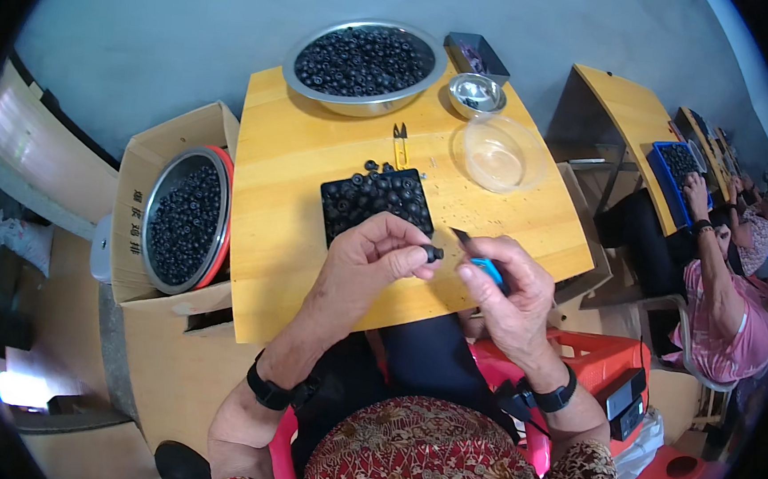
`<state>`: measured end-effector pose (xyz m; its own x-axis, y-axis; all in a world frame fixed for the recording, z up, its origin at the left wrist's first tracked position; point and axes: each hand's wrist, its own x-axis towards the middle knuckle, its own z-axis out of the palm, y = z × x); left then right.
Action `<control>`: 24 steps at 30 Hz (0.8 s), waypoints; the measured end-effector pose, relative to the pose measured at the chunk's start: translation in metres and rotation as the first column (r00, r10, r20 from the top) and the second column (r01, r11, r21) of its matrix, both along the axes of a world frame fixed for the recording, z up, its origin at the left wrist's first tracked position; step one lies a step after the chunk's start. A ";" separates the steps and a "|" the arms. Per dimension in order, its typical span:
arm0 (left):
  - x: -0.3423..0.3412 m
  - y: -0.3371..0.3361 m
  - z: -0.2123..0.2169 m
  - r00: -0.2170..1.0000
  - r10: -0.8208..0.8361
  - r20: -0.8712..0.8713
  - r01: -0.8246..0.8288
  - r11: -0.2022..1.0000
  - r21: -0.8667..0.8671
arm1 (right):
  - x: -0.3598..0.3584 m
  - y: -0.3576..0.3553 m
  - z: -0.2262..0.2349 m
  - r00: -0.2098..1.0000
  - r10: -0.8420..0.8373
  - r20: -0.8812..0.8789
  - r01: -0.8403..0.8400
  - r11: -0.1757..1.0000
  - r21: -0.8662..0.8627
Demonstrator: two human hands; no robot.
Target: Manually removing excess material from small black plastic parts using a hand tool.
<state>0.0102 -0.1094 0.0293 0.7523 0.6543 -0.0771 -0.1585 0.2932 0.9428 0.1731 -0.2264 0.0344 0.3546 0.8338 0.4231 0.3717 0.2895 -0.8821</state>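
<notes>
My left hand (372, 261) pinches a small black round part (433, 253) between thumb and fingers over the front edge of the yellow table (278, 223). My right hand (507, 293) grips a blue-handled cutter (480, 260), its dark blade tip pointing at the part from the right. Just beyond my hands lies a black tray (376, 202) heaped with the same black parts. A few loose parts sit at its far edge.
A large steel bowl (363, 63) of black parts stands at the table's far edge, beside a small steel bowl (476, 93), a clear plastic bowl (500, 152), a dark box (475, 54) and yellow snips (400, 143). A cardboard box with another full steel bowl (185, 218) stands left. A person (723, 299) works at the right.
</notes>
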 end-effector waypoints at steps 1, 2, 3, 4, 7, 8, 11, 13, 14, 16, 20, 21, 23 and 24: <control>0.000 -0.007 -0.002 0.999 -0.012 0.053 0.011 1.000 0.025 | -0.003 -0.001 0.002 1.000 0.023 0.000 -0.023 1.000 -0.012; 0.000 -0.012 -0.004 0.994 -0.025 0.105 0.019 0.999 0.051 | -0.006 -0.003 0.007 0.999 0.049 0.005 -0.049 0.998 -0.037; 0.000 -0.016 0.001 0.998 -0.022 0.067 0.019 0.999 0.044 | -0.006 -0.005 0.007 0.999 0.046 0.000 -0.046 0.997 -0.065; 0.000 -0.019 -0.001 0.997 -0.024 0.071 0.021 0.999 0.043 | -0.007 -0.008 0.007 0.999 0.044 -0.005 -0.045 0.995 -0.092; 0.001 -0.029 -0.003 0.993 -0.004 0.118 0.000 0.999 0.038 | -0.008 -0.013 0.001 0.995 0.025 -0.094 -0.030 0.998 -0.057; 0.002 -0.034 0.000 0.987 0.022 0.157 -0.031 0.998 0.055 | -0.010 -0.015 -0.001 0.996 0.024 -0.091 -0.029 0.998 -0.055; 0.004 -0.043 -0.002 0.981 0.061 0.186 -0.088 0.986 0.142 | -0.018 -0.025 -0.003 0.926 0.003 -0.378 -0.049 0.992 -0.112; 0.006 -0.048 -0.005 0.982 0.078 0.173 -0.115 0.970 0.216 | -0.019 -0.029 -0.003 0.878 0.015 -0.478 -0.072 0.992 -0.103; 0.009 -0.051 -0.006 0.973 0.127 0.194 -0.176 0.948 0.265 | -0.020 -0.030 -0.004 0.879 0.015 -0.477 -0.071 0.992 -0.100; 0.010 -0.056 -0.004 0.962 0.166 0.216 -0.230 0.922 0.313 | -0.020 -0.033 -0.005 0.881 0.004 -0.473 -0.064 0.992 -0.110; 0.008 -0.061 -0.002 0.972 0.164 0.169 -0.207 0.936 0.283 | -0.018 -0.036 -0.006 0.948 -0.017 -0.318 0.002 0.999 -0.048; 0.006 -0.061 -0.003 0.977 0.168 0.131 -0.200 0.933 0.299 | -0.016 -0.036 -0.004 0.967 -0.048 -0.252 0.044 0.999 -0.019; 0.003 -0.061 -0.001 0.983 0.156 0.099 -0.181 0.914 0.363 | -0.011 -0.036 -0.002 0.979 -0.081 -0.187 0.085 0.996 0.012; 0.003 -0.061 0.000 0.987 0.144 0.069 -0.159 0.891 0.425 | -0.007 -0.035 -0.001 0.995 -0.080 -0.066 0.084 0.994 0.063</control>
<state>0.0128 -0.1702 0.0296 0.6385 0.7244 0.2601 -0.2035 -0.1670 0.9647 0.1658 -0.2615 0.0332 0.4484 0.7722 0.4502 0.3404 0.3182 -0.8848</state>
